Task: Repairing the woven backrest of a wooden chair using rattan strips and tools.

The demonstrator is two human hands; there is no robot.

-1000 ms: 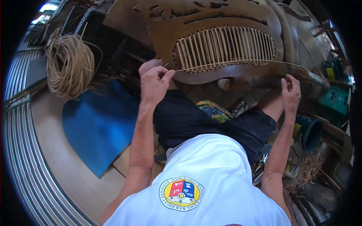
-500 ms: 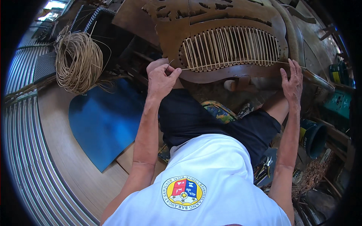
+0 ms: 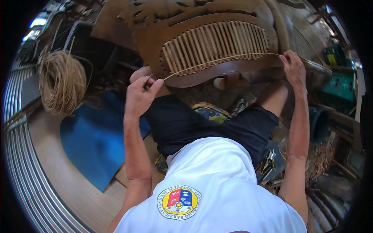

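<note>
Across slatted panel (image 3: 216,43), cane strand (image 3: 217,60) stretched between left grip (image 3: 140,95) and right grip (image 3: 294,70), each pinching it.

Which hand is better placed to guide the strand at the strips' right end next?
Probably the right hand: it is just beside that end of the strips, with the strand running to its fingertips. The left hand grips the strand beyond the opposite end.

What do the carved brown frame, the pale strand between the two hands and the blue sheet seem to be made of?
Carved brown frame: probably varnished wood; it is brown with glossy reflections.
Pale strand: likely unpainted cane or rattan, being thin, straw-coloured and smoothly curved; synthetic remains possible.
Blue sheet: perhaps plastic or painted board; smooth, with soft sheen.
</note>
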